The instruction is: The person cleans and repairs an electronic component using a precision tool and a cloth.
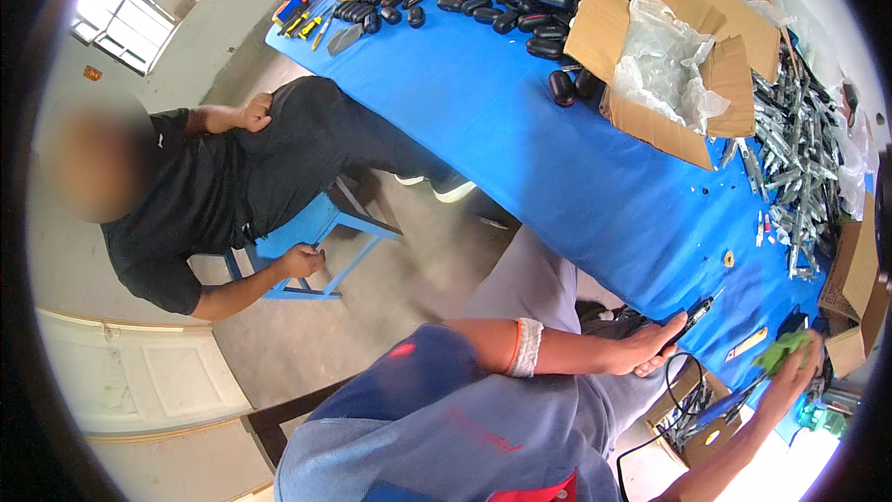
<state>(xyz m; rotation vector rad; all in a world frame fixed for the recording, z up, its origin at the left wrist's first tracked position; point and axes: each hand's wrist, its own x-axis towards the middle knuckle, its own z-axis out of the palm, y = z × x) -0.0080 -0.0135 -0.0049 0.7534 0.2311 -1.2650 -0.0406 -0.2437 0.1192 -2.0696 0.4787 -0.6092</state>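
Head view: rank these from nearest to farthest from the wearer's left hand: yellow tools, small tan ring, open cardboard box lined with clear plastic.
From the left hand, holding a black tool:
1. Small tan ring: just above and right of it in the picture.
2. Open cardboard box: farther up the blue tabletop.
3. Yellow tools: at the tabletop's upper-left end.

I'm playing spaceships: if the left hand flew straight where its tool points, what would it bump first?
The left hand would probably meet the heap of silvery pieces, beyond the tan ring; depth is unclear, so its black tool might touch the blue tablecloth first.
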